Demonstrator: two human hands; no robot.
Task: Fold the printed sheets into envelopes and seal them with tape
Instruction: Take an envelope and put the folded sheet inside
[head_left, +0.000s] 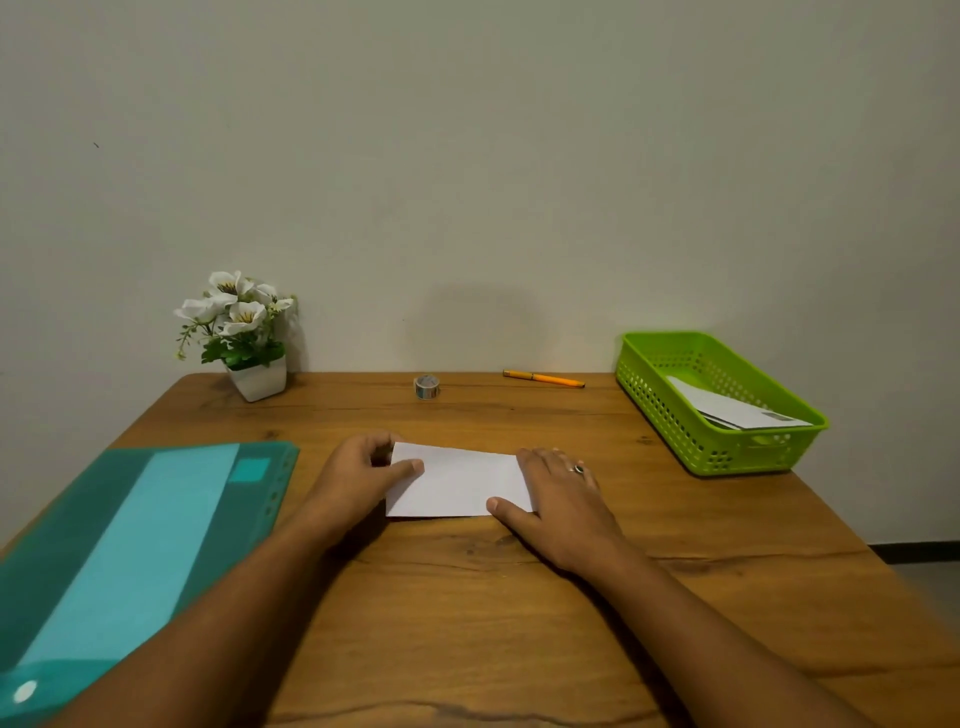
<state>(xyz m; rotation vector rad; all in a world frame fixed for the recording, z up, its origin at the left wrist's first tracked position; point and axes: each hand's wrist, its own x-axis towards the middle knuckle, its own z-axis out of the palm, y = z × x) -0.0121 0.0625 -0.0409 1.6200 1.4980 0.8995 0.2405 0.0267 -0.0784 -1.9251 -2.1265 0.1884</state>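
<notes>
A folded white sheet (457, 480) lies flat in the middle of the wooden table (519, 597). My left hand (358, 475) grips its left end, thumb on top and fingers curled over the far left corner. My right hand (558, 501) lies flat on its right end, fingers straight, thumb along the near edge. A small roll of tape (427, 387) stands at the back of the table, well beyond both hands. A green basket (727, 452) at the right holds folded white envelopes (737, 410).
A teal plastic folder (130, 545) with paper inside covers the near left of the table. A white pot of artificial flowers (244, 332) stands at the back left. An orange pen (543, 378) lies at the back by the wall.
</notes>
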